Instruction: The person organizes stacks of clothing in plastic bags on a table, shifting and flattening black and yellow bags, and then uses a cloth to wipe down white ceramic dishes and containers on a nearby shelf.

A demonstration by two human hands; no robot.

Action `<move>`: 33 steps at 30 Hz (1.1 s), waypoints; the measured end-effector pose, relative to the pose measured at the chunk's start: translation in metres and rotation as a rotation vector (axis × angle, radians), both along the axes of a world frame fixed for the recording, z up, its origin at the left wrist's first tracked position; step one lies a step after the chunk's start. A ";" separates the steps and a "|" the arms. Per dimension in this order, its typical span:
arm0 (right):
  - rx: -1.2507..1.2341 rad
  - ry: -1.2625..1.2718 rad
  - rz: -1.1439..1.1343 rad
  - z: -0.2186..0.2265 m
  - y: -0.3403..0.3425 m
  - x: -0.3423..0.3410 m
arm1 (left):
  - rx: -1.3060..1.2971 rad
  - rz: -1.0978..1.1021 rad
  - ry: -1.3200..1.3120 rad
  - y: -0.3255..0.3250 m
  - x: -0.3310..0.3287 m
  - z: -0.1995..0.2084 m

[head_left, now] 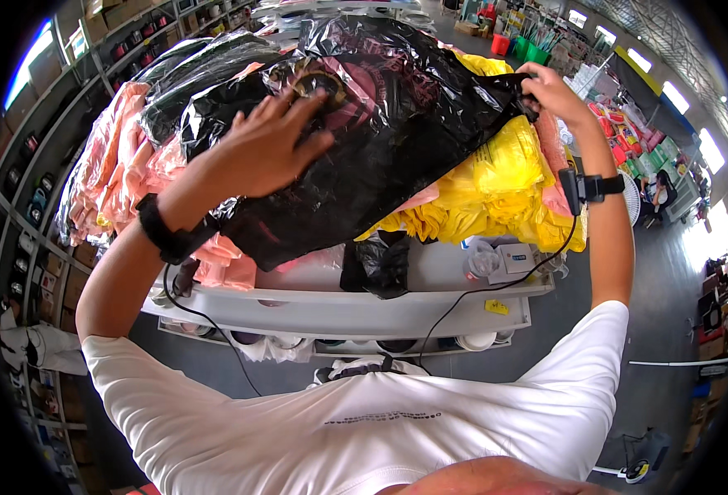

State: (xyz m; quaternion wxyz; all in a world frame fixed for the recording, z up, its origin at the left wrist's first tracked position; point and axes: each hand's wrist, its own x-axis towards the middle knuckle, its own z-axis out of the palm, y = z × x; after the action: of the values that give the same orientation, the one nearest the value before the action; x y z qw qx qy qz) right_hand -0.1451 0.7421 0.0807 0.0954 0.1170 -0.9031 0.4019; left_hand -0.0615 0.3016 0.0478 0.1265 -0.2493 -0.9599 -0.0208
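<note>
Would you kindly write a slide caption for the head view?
Left hand spread over black plastic, right hand gripping its edge, yellow plastic partly beneath.

Both bare arms (610, 247) reach forward: the left hand (269, 147) palm down, fingers (304, 113) spread; the right hand (555, 92) curled in a pinch.

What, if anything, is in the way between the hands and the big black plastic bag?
Nothing that I can see. The right hand pinches the black plastic bag by its right end, and the left hand is spread open over it. The yellow plastic lies beneath, not between.
</note>
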 end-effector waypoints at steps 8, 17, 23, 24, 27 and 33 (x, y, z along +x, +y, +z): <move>0.252 -0.062 -0.140 0.001 0.073 -0.065 | -0.185 -0.012 0.028 0.014 0.009 -0.014; 0.538 0.162 0.272 0.091 -0.100 -0.069 | -0.190 0.016 0.023 0.007 0.011 -0.025; 0.486 -0.114 0.168 0.083 -0.188 -0.093 | -0.149 0.002 0.034 0.010 0.008 -0.033; 0.498 -0.106 0.181 0.087 -0.193 -0.088 | -0.139 0.017 0.038 0.010 0.008 -0.032; 0.207 -0.188 0.430 0.093 -0.174 -0.096 | -0.118 -0.010 0.032 0.018 0.006 -0.034; 0.652 0.162 0.589 0.077 -0.187 -0.103 | -0.147 -0.007 0.024 0.014 0.007 -0.033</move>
State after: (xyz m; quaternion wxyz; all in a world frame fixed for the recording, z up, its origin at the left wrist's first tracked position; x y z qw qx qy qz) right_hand -0.2479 0.5550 0.1574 0.0053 0.4240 -0.9006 0.0960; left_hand -0.0543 0.3156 0.0145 0.1191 -0.2614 -0.9564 0.0523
